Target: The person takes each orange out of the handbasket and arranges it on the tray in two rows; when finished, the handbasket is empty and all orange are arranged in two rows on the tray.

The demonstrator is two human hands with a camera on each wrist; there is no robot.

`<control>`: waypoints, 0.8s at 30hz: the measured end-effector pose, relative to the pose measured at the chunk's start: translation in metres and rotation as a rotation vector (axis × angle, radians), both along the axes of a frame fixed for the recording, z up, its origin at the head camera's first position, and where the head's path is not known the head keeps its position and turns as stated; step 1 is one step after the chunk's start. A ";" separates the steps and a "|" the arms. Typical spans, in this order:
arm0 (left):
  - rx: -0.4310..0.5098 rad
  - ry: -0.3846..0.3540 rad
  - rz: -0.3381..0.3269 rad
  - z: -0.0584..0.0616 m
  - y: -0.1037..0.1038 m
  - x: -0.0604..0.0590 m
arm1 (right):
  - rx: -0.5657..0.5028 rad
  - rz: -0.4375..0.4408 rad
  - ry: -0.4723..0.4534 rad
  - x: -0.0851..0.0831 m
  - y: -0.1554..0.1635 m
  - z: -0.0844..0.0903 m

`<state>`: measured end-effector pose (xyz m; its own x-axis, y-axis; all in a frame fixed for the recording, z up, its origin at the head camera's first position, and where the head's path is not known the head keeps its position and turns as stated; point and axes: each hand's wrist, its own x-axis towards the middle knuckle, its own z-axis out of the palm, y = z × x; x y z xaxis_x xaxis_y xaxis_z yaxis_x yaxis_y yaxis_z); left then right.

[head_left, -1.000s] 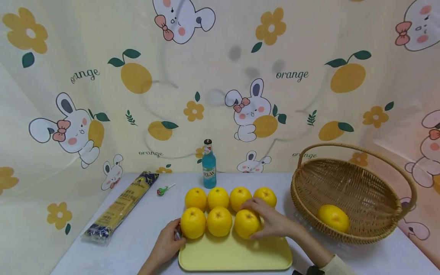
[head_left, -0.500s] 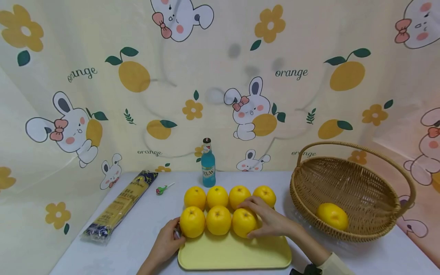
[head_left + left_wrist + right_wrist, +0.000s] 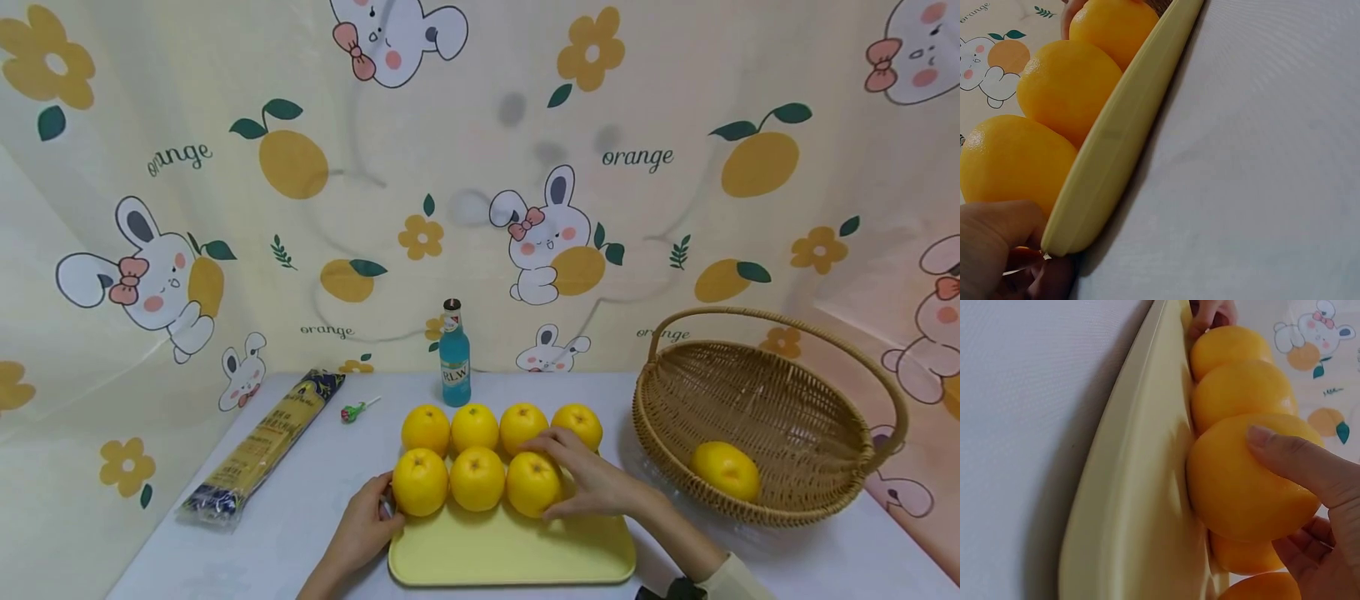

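In the head view, a pale yellow tray [image 3: 510, 554] holds two rows of oranges, several at the back and three in front. My right hand [image 3: 592, 477] holds the front-right orange [image 3: 534, 485], its fingers over the far side and its thumb on the near side; that orange rests on the tray, close beside the middle orange [image 3: 477, 479]. My left hand [image 3: 362, 523] is at the tray's left edge beside the front-left orange [image 3: 421, 482]. In the left wrist view, the thumb lies along the tray's corner [image 3: 1075, 231] and curled fingers reach under it.
A wicker basket [image 3: 780, 400] with one orange [image 3: 725, 472] inside stands on the right. Behind the tray is a blue bottle [image 3: 455, 358]. A lollipop [image 3: 356, 411] and a long packet of pasta [image 3: 262, 450] lie on the left. A printed curtain [image 3: 450, 167] hangs behind the table.
My right hand has shifted the front-right orange slightly left, closing the gap to the middle one. My left hand stays at the tray's edge.
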<state>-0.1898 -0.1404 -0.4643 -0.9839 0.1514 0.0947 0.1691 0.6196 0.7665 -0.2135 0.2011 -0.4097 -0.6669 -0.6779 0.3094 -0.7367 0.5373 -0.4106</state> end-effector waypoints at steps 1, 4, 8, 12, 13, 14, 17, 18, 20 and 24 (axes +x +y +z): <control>-0.002 -0.002 0.000 0.000 0.000 0.000 | 0.000 0.000 0.000 0.000 0.000 0.000; -0.006 -0.011 0.000 0.000 0.000 -0.001 | 0.000 0.004 0.003 0.000 0.001 0.000; -0.005 -0.009 -0.005 -0.001 0.000 -0.001 | 0.001 0.014 0.015 -0.001 0.002 0.000; -0.001 -0.006 -0.004 -0.001 0.000 -0.001 | 0.003 0.008 0.012 -0.001 0.001 0.000; -0.001 -0.008 -0.004 -0.001 0.000 -0.001 | 0.005 0.004 0.011 -0.001 0.001 0.000; -0.002 -0.009 -0.006 -0.001 0.000 -0.001 | 0.005 -0.001 0.008 -0.001 0.001 0.000; -0.006 -0.014 -0.008 0.000 0.000 -0.001 | 0.010 -0.013 0.009 -0.001 0.001 0.000; -0.007 -0.015 -0.009 -0.001 0.000 -0.001 | 0.007 -0.015 0.013 -0.001 0.001 0.000; -0.006 -0.018 -0.009 -0.001 0.000 -0.001 | 0.004 -0.021 0.014 -0.001 0.001 0.000; -0.005 -0.024 -0.001 0.000 0.000 -0.002 | -0.008 -0.030 0.021 -0.002 0.001 -0.001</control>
